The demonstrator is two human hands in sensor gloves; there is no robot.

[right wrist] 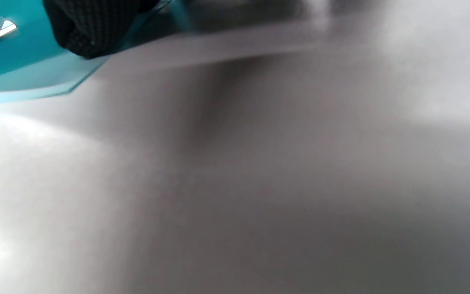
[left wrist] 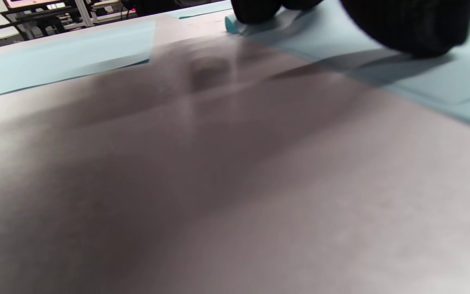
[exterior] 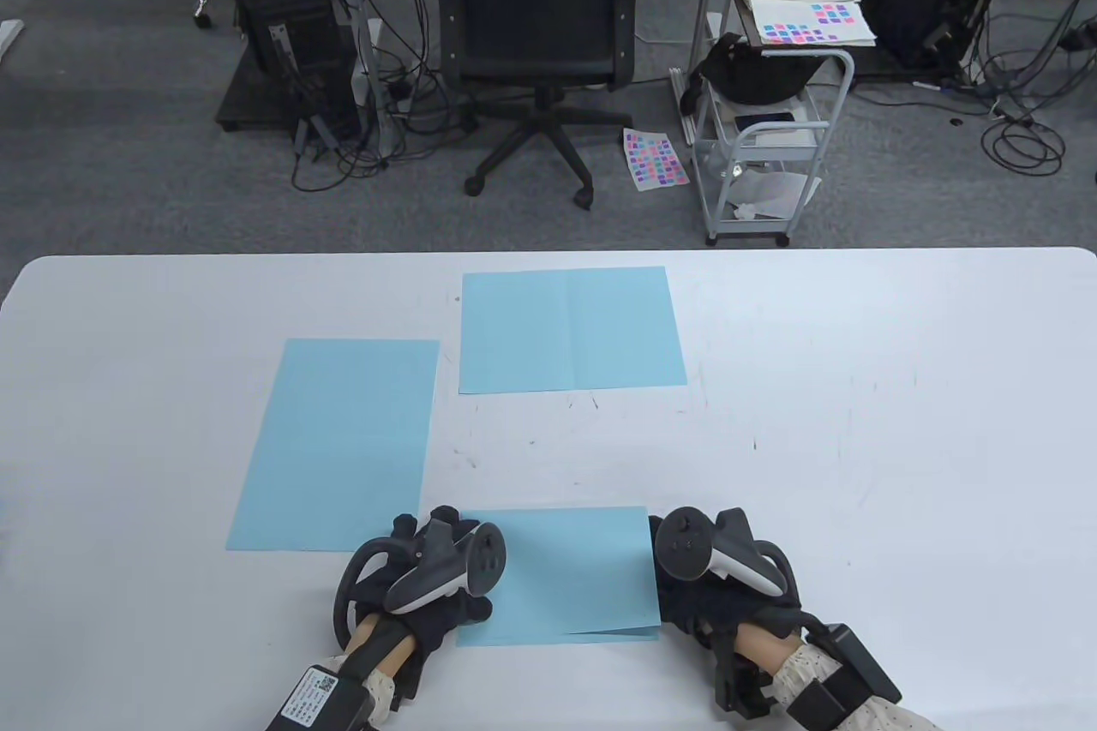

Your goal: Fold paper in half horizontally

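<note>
Beyond the folded paper (exterior: 570,577), two flat blue sheets (exterior: 338,444) lie apart.

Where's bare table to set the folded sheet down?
The table's right half, right of the creased sheet and right hand, is bare. A narrower strip lies between the creased sheet and folded paper. The left is crowded by the flat sheet and left hand.

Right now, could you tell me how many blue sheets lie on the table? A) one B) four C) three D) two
C: the folded sheet between the left hand and right hand, a flat sheet to its left, and a creased sheet farther back.
</note>
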